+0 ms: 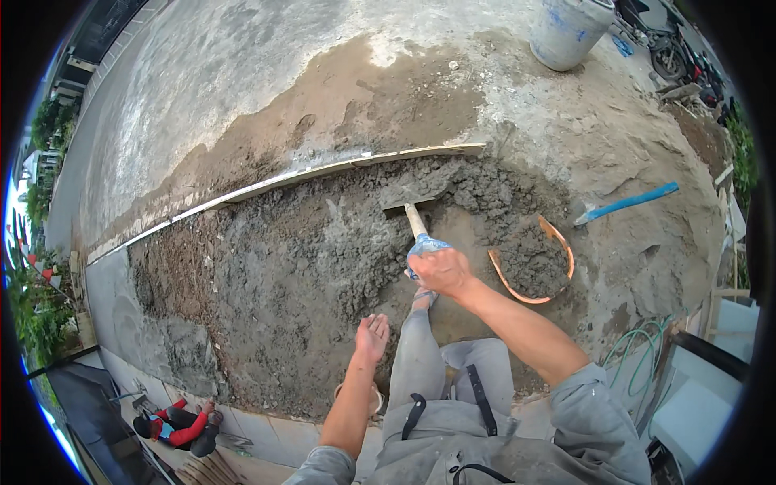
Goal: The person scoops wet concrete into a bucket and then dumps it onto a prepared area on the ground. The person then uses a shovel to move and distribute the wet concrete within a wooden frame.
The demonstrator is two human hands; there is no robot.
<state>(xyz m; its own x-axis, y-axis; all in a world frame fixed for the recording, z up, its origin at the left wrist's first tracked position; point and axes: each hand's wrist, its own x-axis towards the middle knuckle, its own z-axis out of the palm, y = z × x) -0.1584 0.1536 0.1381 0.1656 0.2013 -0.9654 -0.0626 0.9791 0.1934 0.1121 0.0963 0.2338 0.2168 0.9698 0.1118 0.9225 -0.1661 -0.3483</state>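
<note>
My right hand (440,271) is closed around the handle of a hoe (415,218), which has a pale wooden shaft and a blue-and-white wrapping near my grip. Its flat, wide blade rests in the wet grey mortar (347,259) near the far edge of the patch. Empty, my left hand (372,337) hangs lower and to the left with its fingers apart. Right of the hoe, a curved orange rim (525,297) surrounds a heap of mortar; whether it belongs to a basin I cannot tell.
A long, thin board (283,175) borders the mortar's far side. Farther right lie a blue handle (630,202) and a green hose (638,343). A grey drum (568,36) stands at the far right, near a motorcycle (675,56). Another person in red (182,424) sits at the lower left.
</note>
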